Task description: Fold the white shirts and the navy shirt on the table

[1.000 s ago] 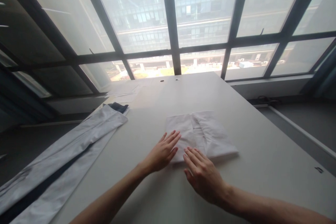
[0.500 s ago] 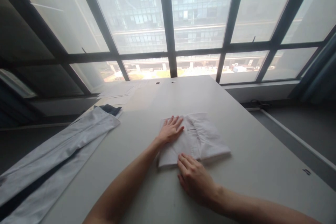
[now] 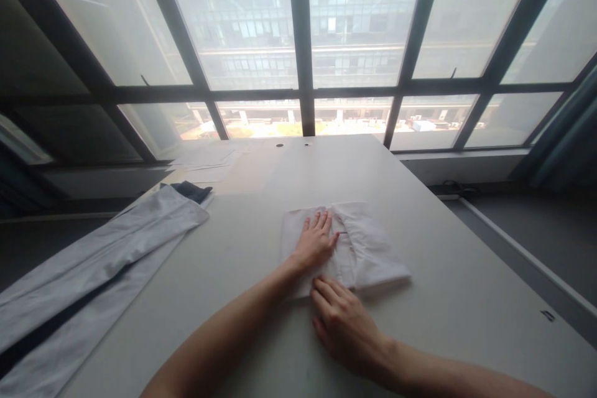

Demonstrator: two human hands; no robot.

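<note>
A folded white garment (image 3: 380, 252) lies on the white table in front of me, with a creased middle seam and a small dark slit. My left hand (image 3: 317, 241) is spread flat on its left half, fingers pointing away from me and holding nothing. At the near edge, my right hand (image 3: 342, 317) rests its fingertips on the cloth. Its fingers lie side by side, gently bent, with the thumb low by the table. The part of the garment beneath both hands is hidden.
More white and dark clothing (image 3: 125, 249) lies along the left side of the table (image 3: 443, 323). Thin white sheets (image 3: 205, 161) lie at the far left. Near the right edge is a small dark mark (image 3: 547, 316). Large windows (image 3: 354, 25) stand beyond.
My left hand has slid right across the garment, toward its middle seam. My right hand has shifted slightly left along the near edge. The garment has stayed about where it was.
</note>
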